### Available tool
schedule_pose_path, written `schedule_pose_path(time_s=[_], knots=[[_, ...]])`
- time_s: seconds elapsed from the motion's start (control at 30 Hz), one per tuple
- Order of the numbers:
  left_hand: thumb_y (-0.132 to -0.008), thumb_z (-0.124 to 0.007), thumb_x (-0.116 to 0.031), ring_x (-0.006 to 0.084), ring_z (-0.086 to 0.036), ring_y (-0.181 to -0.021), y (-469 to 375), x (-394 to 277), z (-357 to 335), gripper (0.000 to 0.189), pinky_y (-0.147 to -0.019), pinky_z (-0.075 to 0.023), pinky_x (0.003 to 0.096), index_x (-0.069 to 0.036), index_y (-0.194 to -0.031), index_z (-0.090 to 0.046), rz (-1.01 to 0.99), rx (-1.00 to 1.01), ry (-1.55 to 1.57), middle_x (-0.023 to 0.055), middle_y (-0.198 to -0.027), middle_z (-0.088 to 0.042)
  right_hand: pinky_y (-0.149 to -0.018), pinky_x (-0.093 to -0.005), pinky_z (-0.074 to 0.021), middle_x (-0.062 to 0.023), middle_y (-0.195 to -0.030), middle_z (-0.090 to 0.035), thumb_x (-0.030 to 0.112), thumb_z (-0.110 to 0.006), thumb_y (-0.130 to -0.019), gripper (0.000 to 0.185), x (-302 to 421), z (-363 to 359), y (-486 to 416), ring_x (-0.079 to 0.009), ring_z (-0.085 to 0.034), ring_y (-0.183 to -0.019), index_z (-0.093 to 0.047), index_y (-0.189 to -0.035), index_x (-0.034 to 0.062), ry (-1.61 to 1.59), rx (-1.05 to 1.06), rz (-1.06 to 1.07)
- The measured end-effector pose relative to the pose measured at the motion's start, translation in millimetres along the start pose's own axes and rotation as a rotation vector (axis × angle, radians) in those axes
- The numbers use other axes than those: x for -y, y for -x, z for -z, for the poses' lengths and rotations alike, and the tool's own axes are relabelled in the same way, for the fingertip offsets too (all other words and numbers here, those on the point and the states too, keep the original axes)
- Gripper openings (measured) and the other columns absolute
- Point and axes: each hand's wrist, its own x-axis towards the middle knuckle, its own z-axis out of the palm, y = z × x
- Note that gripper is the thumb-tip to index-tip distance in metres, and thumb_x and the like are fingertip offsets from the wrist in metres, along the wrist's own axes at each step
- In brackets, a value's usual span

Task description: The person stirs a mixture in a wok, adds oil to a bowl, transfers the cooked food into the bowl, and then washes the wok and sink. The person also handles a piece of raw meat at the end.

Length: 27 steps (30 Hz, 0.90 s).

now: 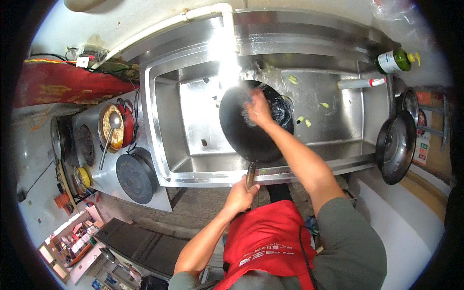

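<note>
A black wok [235, 134] is tilted in the stainless steel sink [326, 130], its near rim close to the front edge. My left hand [241, 195] grips its wooden handle [251, 174] in front of the sink. Inside the wok is my right hand [259, 108], blurred by motion, with its fingers curled over what looks like a wire scouring pad [248, 115]. Wet streaks and some foam [284, 112] show on the right part of the wok. Water splashes by the far rim, below a white pipe [228, 29], where glare hides the stream.
Green scraps [293, 79] lie in the sink. A white tube [357, 83] and a green pump bottle [395, 61] are at the right end, with a black pan [396, 148] beside it. Leftward stand a pot with a ladle [114, 121] and a round dark griddle [134, 177].
</note>
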Motion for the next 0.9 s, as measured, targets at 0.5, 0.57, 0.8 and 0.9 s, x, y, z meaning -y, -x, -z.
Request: schedule_pose_path(time_s=[0.5,0.57,0.8,0.9], knots=[[-0.102,-0.066,-0.012,0.0119,-0.049,-0.042,6.0,-46.7,23.8,0.023,-0.04,-0.04,0.0309,-0.001,-0.121,-0.06,0.17,0.103,0.299,0.0006,-0.064,-0.055,-0.1,-0.047,-0.0509,-0.0207,-0.123,-0.06,-0.003,-0.062,-0.089,0.046,3.2,13.8,-10.1,-0.044,-0.062,-0.114,-0.065,-0.133,0.0079,-0.01,-0.069,-0.004],[-0.102,-0.066,-0.013,0.0121,-0.05,-0.042,2.6,-39.5,19.7,0.023,-0.04,-0.0408,0.031,-0.001,-0.121,-0.06,0.126,0.067,0.212,0.0011,-0.065,-0.056,-0.105,-0.0436,-0.0511,-0.0178,-0.133,-0.059,0.017,-0.071,-0.097,0.048,14.2,-23.4,-3.0,-0.0332,-0.062,-0.124,-0.062,-0.143,0.0106,-0.348,0.095,0.001],[-0.103,-0.065,-0.012,0.0142,-0.053,-0.043,-2.7,-43.3,42.2,0.022,-0.039,-0.0405,0.0332,0.002,-0.119,-0.058,0.205,0.061,0.345,0.0059,-0.068,-0.062,-0.099,-0.0451,-0.0522,-0.0161,-0.119,-0.063,-0.003,-0.062,-0.086,0.05,4.7,47.5,55.1,-0.0385,-0.064,-0.114,-0.07,-0.133,0.0142,0.043,0.634,0.226],[-0.103,-0.064,-0.011,0.0137,-0.051,-0.042,7.2,-46.7,34.0,0.023,-0.038,-0.0396,0.0327,0.002,-0.12,-0.058,0.197,0.09,0.355,0.0048,-0.066,-0.06,-0.098,-0.0457,-0.052,-0.0223,-0.119,-0.059,-0.008,-0.052,-0.087,0.051,-11.9,33.8,15.7,-0.046,-0.062,-0.11,-0.07,-0.132,0.0086,0.136,0.293,-0.011]])
